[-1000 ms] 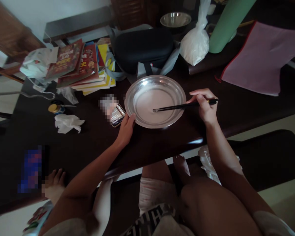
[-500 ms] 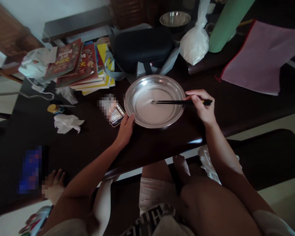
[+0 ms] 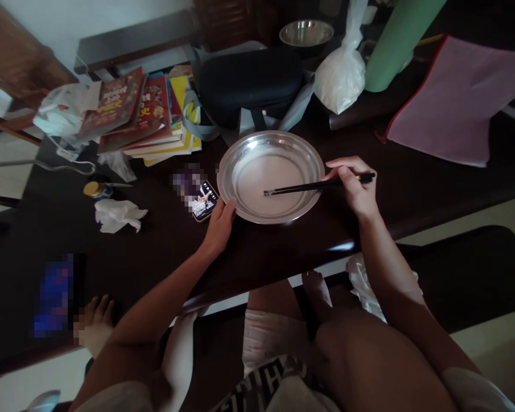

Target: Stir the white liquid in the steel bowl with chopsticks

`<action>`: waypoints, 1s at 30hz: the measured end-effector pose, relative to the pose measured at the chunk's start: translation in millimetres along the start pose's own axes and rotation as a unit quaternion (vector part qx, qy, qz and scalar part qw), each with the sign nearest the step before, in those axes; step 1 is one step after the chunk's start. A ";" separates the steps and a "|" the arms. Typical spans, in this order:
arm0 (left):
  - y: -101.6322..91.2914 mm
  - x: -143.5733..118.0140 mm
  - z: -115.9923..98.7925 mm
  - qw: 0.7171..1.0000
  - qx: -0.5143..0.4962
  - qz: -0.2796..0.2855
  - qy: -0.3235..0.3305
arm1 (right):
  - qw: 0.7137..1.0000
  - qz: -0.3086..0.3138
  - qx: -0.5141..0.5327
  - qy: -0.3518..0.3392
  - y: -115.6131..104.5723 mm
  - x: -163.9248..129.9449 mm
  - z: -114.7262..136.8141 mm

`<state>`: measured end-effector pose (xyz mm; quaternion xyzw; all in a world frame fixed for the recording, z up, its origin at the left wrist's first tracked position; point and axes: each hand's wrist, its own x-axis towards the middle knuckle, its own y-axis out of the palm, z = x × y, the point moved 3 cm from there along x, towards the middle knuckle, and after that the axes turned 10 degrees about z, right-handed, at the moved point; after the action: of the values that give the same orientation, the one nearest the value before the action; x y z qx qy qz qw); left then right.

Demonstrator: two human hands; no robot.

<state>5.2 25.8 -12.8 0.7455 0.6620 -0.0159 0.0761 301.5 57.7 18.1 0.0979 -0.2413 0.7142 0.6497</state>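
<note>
The right hand has its grip closed on a pair of black chopsticks, and their tips rest in the thin white liquid in the metal plate. The left hand lies loosely open, fingers touching the plate's near rim. The plate sits in the middle of the dark desk, beside a phone. The plate looks light, hard and slippery, so hold its rim. The chopsticks look thin and stiff, best held near the back end.
</note>
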 end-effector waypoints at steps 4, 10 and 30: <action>-1.1 0.5 1.1 1.000 0.000 0.000 0.002 | 0.999 -0.007 -0.032 -0.009 -0.1 0.5 1.6; -1.1 0.6 0.9 1.000 0.012 0.006 0.003 | 1.000 0.004 -0.015 0.003 0.3 0.6 0.5; -0.8 0.1 0.2 0.999 0.053 0.007 0.006 | 1.000 0.008 -0.025 0.017 0.5 0.7 0.6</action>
<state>4.4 25.9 -13.1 0.7531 0.6556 -0.0456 0.0322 300.9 58.0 18.8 0.0673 -0.2486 0.7147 0.6503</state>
